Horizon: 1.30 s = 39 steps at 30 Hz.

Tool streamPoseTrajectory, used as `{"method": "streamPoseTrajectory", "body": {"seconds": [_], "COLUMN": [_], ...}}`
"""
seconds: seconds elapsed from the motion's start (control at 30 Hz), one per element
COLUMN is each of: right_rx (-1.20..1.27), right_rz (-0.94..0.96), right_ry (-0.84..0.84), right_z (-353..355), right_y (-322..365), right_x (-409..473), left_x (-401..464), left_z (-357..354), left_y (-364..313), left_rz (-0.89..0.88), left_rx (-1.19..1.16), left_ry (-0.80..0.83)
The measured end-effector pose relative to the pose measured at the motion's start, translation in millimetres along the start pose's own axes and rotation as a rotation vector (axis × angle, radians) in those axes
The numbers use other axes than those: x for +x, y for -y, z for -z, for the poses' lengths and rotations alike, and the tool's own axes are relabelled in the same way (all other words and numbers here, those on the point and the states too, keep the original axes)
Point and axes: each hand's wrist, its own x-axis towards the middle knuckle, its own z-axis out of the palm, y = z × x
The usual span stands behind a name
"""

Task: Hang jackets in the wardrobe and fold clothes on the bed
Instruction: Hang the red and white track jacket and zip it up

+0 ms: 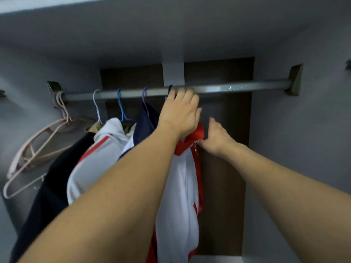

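1. A grey wardrobe fills the view, with a dark brown back panel behind the clothes.
2. A grey metal rail runs across the wardrobe from its left wall to its right wall.
3. A white and red jacket hangs below the middle of the rail, between the person's two forearms.
4. To its left hang a white hooded top with a red stripe, a dark navy garment and a black garment.
5. Empty pink hangers hang at the rail's left end.
6. The left hand reaches up over the jacket's hanger at the rail; whether its grip clasps the hook cannot be told.
7. The right hand pinches the jacket's red collar near the zip.
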Motion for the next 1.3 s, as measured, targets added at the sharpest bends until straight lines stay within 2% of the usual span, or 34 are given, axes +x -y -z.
{"method": "streamPoseTrajectory", "body": {"seconds": [0.23, 0.4, 0.57, 0.83, 1.17, 1.3], "right_rx": [-0.008, 0.048, 0.090, 0.069, 0.094, 0.110], "right_rz": [-0.114, -0.140, -0.104, -0.045, 0.104, 0.218], "right_ry": [0.276, 0.325, 0.296, 0.251, 0.353, 0.439], "right_z": [90, 160, 201, 222, 238, 241], "right_y": [56, 91, 123, 169, 201, 210], "right_x": [-41, -66, -89, -140, -205, -232], "left_x": [25, 36, 26, -18, -79, -105], "left_z": [93, 166, 215, 266, 356, 404], "left_y": [27, 42, 47, 76, 93, 91], "left_rz": [0.157, 0.261, 0.237, 0.210, 0.341, 0.482], "left_rx": [-0.189, -0.354, -0.413, -0.389, -0.304, -0.214], "left_ry": [0.290, 0.417, 0.440, 0.483, 0.495, 0.503]}}
